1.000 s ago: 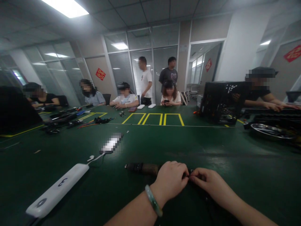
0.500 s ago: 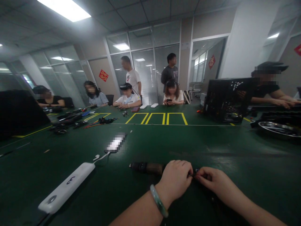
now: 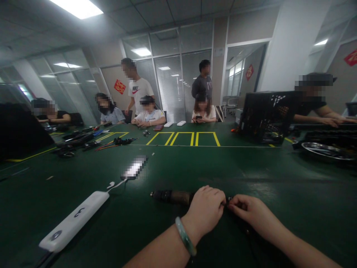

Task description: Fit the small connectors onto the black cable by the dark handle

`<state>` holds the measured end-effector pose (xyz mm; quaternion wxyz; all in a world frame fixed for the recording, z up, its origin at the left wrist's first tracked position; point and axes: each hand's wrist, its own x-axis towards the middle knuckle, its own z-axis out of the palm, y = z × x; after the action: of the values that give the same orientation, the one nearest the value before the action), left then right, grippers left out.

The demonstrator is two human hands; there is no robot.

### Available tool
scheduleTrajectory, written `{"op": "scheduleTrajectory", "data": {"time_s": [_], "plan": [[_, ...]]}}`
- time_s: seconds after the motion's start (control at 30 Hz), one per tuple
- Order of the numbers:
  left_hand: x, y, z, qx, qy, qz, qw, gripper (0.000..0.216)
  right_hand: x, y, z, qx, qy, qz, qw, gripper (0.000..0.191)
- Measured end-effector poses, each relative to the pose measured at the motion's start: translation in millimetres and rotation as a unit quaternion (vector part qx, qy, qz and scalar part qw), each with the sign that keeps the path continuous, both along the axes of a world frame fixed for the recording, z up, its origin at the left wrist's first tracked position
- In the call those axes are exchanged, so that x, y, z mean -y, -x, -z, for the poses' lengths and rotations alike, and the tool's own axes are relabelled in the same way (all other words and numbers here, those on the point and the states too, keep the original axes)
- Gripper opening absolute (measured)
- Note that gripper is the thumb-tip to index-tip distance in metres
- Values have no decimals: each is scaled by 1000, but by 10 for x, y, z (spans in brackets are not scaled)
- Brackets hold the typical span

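A dark, stick-shaped electric screwdriver [image 3: 178, 197] lies crosswise on the green table, its narrow metal tip pointing left. My left hand [image 3: 206, 208], with a green bangle at the wrist, is wrapped over its right part and hides it. Close by on the right, my right hand [image 3: 248, 209] is closed in a pinch at the tool's right end. What sits between those fingertips is too small and dark to make out. A thin dark cord seems to run down below the right hand.
A white power strip [image 3: 75, 219] marked 3 lies at left, cabled to a phone [image 3: 134, 167]. Dark tools and wires [image 3: 83, 139] lie farther left. A black computer case [image 3: 267, 117] and a round shiny tray [image 3: 326, 150] stand at right. Several people are across the table.
The view has shifted slightly, so most things sit a little farther left. A standing person in a white shirt has moved left. Both hands keep their places at the screwdriver.
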<state>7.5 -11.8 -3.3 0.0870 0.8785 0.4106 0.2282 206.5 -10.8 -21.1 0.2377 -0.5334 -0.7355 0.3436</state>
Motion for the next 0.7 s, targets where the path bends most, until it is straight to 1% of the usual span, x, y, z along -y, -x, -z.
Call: {"op": "scheduleTrajectory", "data": {"time_s": [0.17,0.27,0.37,0.47,0.6,0.7], "plan": [[3,1,0,17,-7,-30,999,17,14,3,-19,-7,-2,1,1000,18],[10,4,-16,7,-7,-32,999,12,19,5,-38,-2,-1,0,1000,19],[25,8,-47,-11,-7,-19,1000,8,23,6,-54,2,3,0,1000,19],[35,10,-71,-18,-9,-6,1000,10,21,4,-58,0,4,0,1000,20],[22,6,-51,3,-15,-33,999,15,6,-2,-38,-5,4,-6,1000,20],[9,4,-22,12,-19,-33,999,10,0,0,-32,0,-3,-9,1000,21]]}}
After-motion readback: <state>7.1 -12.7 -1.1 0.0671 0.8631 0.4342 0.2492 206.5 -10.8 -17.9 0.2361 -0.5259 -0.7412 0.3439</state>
